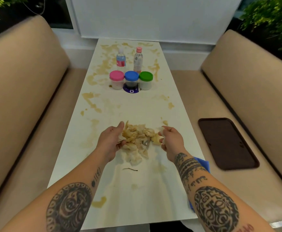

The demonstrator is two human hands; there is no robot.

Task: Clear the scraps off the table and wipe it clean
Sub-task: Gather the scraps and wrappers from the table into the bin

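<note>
A heap of crumpled, brown-stained paper napkins [137,141] lies in the middle of the long white table [137,190]. My left hand [111,141] grips the heap's left side, thumb up and fingers curled under it. My right hand [170,141] pinches white tissue at the heap's right edge. Brown sauce smears [91,100] spread over the table from the far end to the near edge. A blue cloth [204,164] lies at the table's right edge, mostly hidden behind my right forearm.
Three jars with pink [116,79], blue [131,78] and green [145,79] lids stand mid-table, two small water bottles [137,60] behind them. A dark brown tray [227,143] lies on the right bench. Beige benches flank the table. A thin dark scrap [130,169] lies near me.
</note>
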